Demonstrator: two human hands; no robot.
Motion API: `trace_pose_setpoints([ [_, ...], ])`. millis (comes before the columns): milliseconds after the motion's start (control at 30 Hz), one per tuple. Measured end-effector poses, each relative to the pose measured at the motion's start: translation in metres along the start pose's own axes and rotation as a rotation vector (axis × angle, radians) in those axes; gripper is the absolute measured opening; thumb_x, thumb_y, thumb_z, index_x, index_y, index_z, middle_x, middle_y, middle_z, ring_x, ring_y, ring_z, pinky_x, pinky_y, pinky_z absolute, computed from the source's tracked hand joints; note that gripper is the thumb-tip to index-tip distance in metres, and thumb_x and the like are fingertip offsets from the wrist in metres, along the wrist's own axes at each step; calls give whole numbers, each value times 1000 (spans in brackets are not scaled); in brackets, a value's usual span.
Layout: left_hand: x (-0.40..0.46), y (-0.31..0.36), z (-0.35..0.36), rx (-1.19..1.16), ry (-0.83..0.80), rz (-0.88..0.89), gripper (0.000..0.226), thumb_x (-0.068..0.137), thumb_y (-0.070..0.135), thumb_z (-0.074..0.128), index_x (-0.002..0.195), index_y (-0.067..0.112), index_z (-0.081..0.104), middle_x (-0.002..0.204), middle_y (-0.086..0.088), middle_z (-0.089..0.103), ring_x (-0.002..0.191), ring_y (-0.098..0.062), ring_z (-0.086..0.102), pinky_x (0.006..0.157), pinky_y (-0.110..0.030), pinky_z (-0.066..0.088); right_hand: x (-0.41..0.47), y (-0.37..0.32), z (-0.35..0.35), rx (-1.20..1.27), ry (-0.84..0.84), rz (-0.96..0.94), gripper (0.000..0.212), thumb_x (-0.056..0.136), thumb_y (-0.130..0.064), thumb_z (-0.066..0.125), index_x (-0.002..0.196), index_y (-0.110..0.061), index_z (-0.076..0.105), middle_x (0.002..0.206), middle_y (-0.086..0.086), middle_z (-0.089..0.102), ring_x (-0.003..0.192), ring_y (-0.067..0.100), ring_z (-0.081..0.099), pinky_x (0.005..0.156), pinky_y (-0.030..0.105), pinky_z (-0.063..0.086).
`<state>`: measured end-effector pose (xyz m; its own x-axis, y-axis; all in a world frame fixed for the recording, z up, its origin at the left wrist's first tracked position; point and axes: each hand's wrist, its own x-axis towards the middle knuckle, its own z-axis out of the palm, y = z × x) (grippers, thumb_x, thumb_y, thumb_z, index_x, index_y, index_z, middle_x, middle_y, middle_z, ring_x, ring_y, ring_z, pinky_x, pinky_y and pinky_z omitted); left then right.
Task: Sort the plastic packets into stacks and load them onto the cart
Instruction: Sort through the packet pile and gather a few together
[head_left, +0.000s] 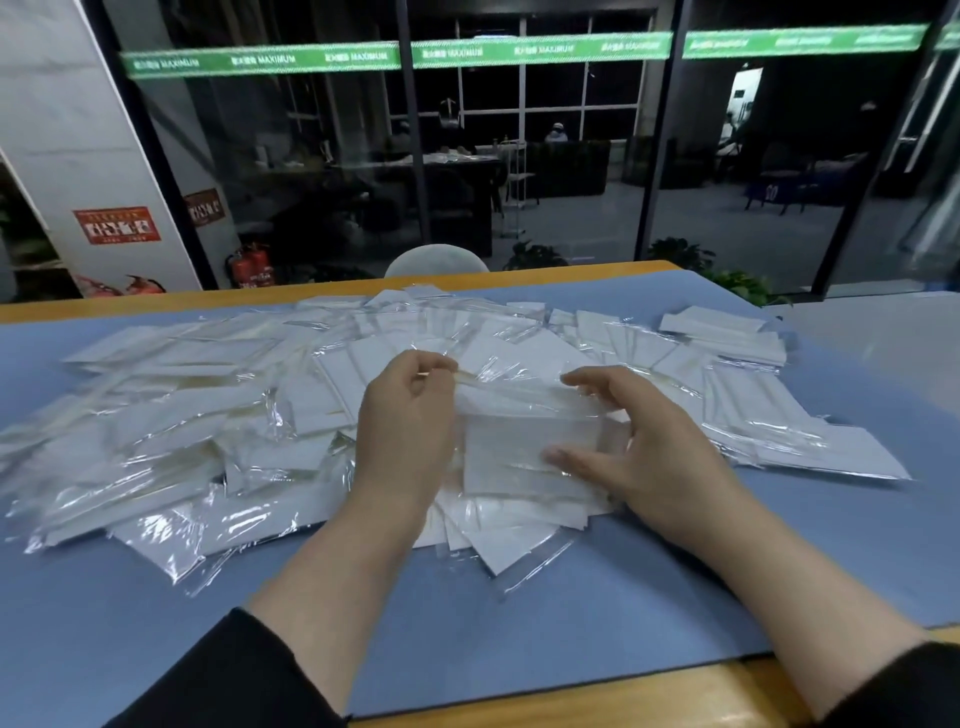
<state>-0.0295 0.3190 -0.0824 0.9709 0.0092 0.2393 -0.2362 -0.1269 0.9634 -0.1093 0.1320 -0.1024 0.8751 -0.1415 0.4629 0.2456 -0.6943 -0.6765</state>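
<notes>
Wide heap of plastic packets spread over blue mat on wood-edged counter. Both hands over middle of heap, holding one clear packet raised just above the rest. Left hand curled, fingertips pinching packet's upper left edge. Right hand holds right side, thumb on the packet's lower front, fingers bent along its top edge. Neater stack of packets at far right of heap. Dark glass wall behind counter.
</notes>
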Motion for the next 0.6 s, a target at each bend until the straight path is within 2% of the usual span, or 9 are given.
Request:
trace_pose_setpoints([
  [67, -3, 2, 3, -20, -50, -18, 26, 102, 29, 52, 85, 22, 71, 72, 10, 65, 62, -5, 52, 62, -30, 44, 0, 2, 2, 14, -2, 17, 56, 73, -40, 87, 119, -48, 56, 117, -34, 54, 116, -12, 48, 89, 1, 33],
  [167, -13, 5, 14, -32, -105, 9, 46, 103, 48, 49, 76, 16, 67, 71, 8, 65, 69, -6, 53, 69, -30, 43, -1, -1, 4, 60, -30, -51, 56, 78, -28, 86, 118, -50, 53, 115, -26, 55, 117, -4, 51, 91, 6, 35],
  [267, -15, 5, 17, -120, -70, -1, 40, 104, 39, 51, 80, 10, 64, 76, 5, 71, 76, -14, 60, 78, -39, 48, -2, -3, 4, 72, -16, -153, 54, 82, -13, 82, 117, -43, 55, 110, -18, 56, 113, 4, 55, 91, 6, 35],
  [367, -12, 4, 12, -138, -25, 23, 15, 101, 17, 52, 91, 21, 63, 78, 4, 74, 85, -15, 64, 81, -37, 48, -3, -4, 1, 58, 36, -200, 47, 84, -7, 79, 115, -37, 60, 108, -18, 59, 110, 3, 56, 91, 7, 36],
  [433, -11, 2, 12, -75, -47, 41, 23, 98, 9, 48, 92, 26, 64, 80, 3, 74, 85, -13, 64, 78, -34, 47, -3, -3, 1, 69, 20, -164, 49, 84, -9, 79, 114, -43, 58, 109, -21, 59, 110, 1, 56, 90, 7, 36],
  [533, -13, -3, 17, -42, -131, 44, 26, 106, 24, 46, 89, 27, 66, 86, 7, 71, 79, -7, 58, 74, -31, 44, -2, 1, 3, 47, -46, -72, 53, 82, -19, 80, 118, -48, 52, 115, -25, 53, 104, -4, 55, 83, 10, 39],
  [600, -15, -4, 20, 3, -196, 52, 28, 107, 33, 45, 91, 27, 67, 88, 14, 67, 79, -4, 56, 73, -28, 42, -2, 2, 4, 60, -61, -54, 55, 82, -15, 77, 119, -47, 51, 116, -26, 52, 108, -5, 53, 83, 8, 38],
])
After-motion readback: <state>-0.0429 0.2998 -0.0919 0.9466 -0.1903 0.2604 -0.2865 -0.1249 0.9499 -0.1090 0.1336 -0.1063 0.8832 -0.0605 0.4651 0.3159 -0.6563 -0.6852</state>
